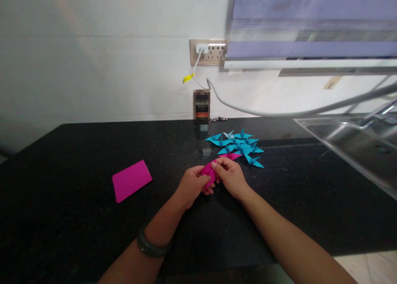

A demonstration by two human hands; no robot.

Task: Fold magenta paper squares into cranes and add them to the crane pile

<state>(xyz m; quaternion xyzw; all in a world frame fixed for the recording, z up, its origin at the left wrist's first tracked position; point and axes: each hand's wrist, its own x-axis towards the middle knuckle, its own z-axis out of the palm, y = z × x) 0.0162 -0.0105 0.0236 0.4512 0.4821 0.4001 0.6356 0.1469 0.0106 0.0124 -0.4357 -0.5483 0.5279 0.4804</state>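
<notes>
A folded piece of pink paper is held up between both hands, over the dark countertop. My left hand grips its left side, thumb lying across the front and fingers behind. With thumb and fingertips, my right hand pinches its upper right edge. Just beyond the right hand lies a pink origami crane, partly covered by that hand. Behind it spreads a cluster of blue origami cranes, with a paler crane among them. A stack of pink paper sheets rests to the left, apart from both hands.
The black countertop runs back to a tiled wall with a socket panel. A phone-like object, blurred out, leans there. A white cable hangs across toward the metal sink at the right.
</notes>
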